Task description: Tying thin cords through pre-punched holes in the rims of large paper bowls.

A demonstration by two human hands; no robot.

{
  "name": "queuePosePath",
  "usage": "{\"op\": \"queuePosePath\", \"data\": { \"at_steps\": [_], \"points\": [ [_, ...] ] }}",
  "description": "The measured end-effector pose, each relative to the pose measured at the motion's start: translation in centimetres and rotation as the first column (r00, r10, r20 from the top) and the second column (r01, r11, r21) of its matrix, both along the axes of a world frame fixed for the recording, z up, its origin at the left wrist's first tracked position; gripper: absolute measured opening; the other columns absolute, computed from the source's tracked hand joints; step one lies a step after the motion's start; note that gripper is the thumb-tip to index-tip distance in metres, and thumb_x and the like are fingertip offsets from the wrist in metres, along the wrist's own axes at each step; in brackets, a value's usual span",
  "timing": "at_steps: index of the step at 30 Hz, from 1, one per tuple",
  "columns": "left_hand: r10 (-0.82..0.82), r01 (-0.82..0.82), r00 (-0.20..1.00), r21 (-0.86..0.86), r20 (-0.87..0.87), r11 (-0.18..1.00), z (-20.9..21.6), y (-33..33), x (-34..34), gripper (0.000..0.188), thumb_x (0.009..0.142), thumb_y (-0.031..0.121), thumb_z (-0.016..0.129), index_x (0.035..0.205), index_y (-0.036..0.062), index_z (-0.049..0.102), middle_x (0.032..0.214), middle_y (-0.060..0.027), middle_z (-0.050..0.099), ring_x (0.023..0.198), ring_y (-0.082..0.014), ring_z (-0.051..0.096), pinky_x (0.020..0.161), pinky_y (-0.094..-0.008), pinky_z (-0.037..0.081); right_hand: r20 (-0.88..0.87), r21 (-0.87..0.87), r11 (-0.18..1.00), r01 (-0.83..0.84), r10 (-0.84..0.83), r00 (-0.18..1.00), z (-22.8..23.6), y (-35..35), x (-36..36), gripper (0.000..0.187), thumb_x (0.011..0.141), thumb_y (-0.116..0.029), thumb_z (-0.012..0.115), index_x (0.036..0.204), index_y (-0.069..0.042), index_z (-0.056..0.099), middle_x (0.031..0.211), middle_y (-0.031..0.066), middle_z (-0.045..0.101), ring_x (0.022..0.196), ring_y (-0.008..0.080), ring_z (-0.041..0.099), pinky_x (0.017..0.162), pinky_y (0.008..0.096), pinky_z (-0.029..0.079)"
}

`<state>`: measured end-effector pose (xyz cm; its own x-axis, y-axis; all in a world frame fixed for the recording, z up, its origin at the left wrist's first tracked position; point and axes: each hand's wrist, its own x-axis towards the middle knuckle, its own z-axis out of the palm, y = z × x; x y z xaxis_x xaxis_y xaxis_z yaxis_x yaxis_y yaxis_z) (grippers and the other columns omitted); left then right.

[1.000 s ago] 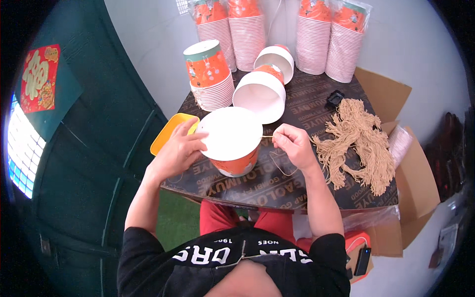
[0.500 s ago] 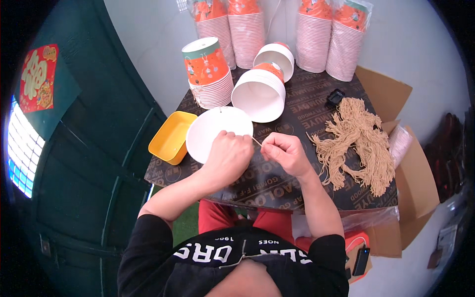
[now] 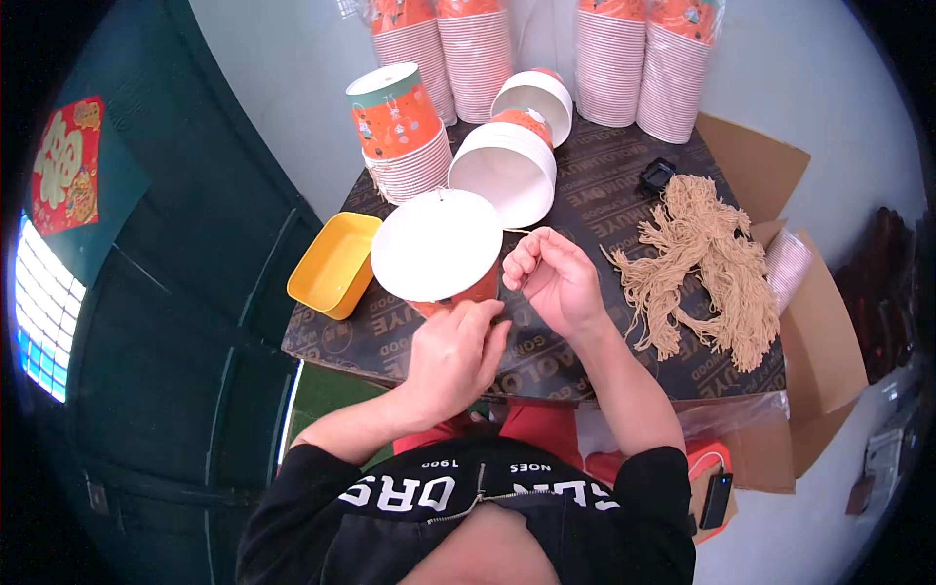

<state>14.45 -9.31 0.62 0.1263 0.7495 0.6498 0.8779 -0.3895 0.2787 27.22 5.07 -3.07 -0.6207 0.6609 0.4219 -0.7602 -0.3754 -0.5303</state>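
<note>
A paper bucket with a round white top face (image 3: 437, 244) stands in front of me, a strip of its orange side showing at the near right. A small knot shows at its far rim. From the right rim a thin tan string (image 3: 515, 230) runs to my right hand (image 3: 558, 281), whose fingers are curled; the string passes out of sight behind them. Close to the bucket's near side is my left hand (image 3: 450, 359), fingers bent, thumb apart, with nothing visible in it. Whether its fingertips touch the bucket I cannot tell.
A yellow tub (image 3: 336, 263) sits left of the bucket. Behind stand nested orange buckets (image 3: 398, 127), and two white-mouthed buckets (image 3: 502, 180) lie sideways. Tan string bundles (image 3: 702, 278) and a small black object (image 3: 658, 175) lie right. Wrapped stacks (image 3: 609, 68) line the wall; an open carton (image 3: 814, 331) stands right.
My left hand has left the bucket's right rim and come down toward me. The right hand has risen slightly and turned, and more of the bucket's orange side shows.
</note>
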Motion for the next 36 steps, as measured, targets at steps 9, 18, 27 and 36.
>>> {"op": "queuePosePath", "data": {
  "at_steps": [9, 18, 27, 36],
  "points": [
    [0.126, 0.438, 0.655, -0.51, 0.745, 0.74, -4.1, 2.4, 0.5, 0.022, 0.097, 0.016, 0.061, 0.108, -0.0025, 0.057, 0.059, -0.0022, 0.059, 0.057, -0.0093, 0.059, 0.051, -0.0263, 0.045, -0.039, 0.028, 0.991, -0.135, 0.136, 0.99, 0.0, -0.9, 0.1, 0.022, 0.103, -0.017, 0.045, 0.087, -0.003, 0.05, 0.08, 0.0075, 0.055, 0.078, 0.0223, 0.054, 0.074, 0.0347, 0.048],
    [0.07, 0.095, 0.933, -0.43, 0.352, 0.898, -4.4, -1.6, -2.0, 0.018, 0.094, 0.016, 0.06, 0.092, 0.0002, 0.068, 0.066, -0.0193, 0.063, 0.062, -0.0365, 0.065, 0.059, -0.0425, 0.051, 0.048, 0.843, 0.293, 0.451, -0.876, 0.479, 1.1, -2.7, -0.2, 0.011, 0.088, 0.005, 0.056, 0.099, 0.002, 0.058, 0.094, 0.0067, 0.058, 0.07, 0.0085, 0.054, 0.061, 0.0228, 0.045],
    [-0.061, 0.161, 0.971, -0.439, 0.233, 0.884, -1.4, -4.7, -3.8, 0.019, 0.091, 0.018, 0.062, 0.082, 0.0017, 0.064, 0.07, -0.0212, 0.064, 0.068, -0.041, 0.064, 0.061, -0.0498, 0.05, 0.071, 0.99, 0.137, 0.027, -0.662, 0.746, 1.7, -7.7, 0.3, 0.032, 0.08, -0.01, 0.072, 0.109, -0.002, 0.063, 0.091, 0.0139, 0.068, 0.072, 0.0314, 0.068, 0.062, 0.0384, 0.054],
    [-0.139, 0.248, 0.937, -0.331, 0.32, 0.91, -0.6, -5.9, -5.9, 0.014, 0.089, 0.014, 0.064, 0.086, 0.0014, 0.066, 0.075, -0.0176, 0.065, 0.072, -0.0375, 0.065, 0.061, -0.0449, 0.05, 0.046, 0.996, 0.083, 0.027, -0.759, 0.649, 1.8, -9.2, -0.1, 0.02, 0.073, -0.008, 0.079, 0.091, -0.005, 0.069, 0.069, 0.0085, 0.057, 0.057, 0.0262, 0.058, 0.052, 0.0354, 0.045]
  ]
}}
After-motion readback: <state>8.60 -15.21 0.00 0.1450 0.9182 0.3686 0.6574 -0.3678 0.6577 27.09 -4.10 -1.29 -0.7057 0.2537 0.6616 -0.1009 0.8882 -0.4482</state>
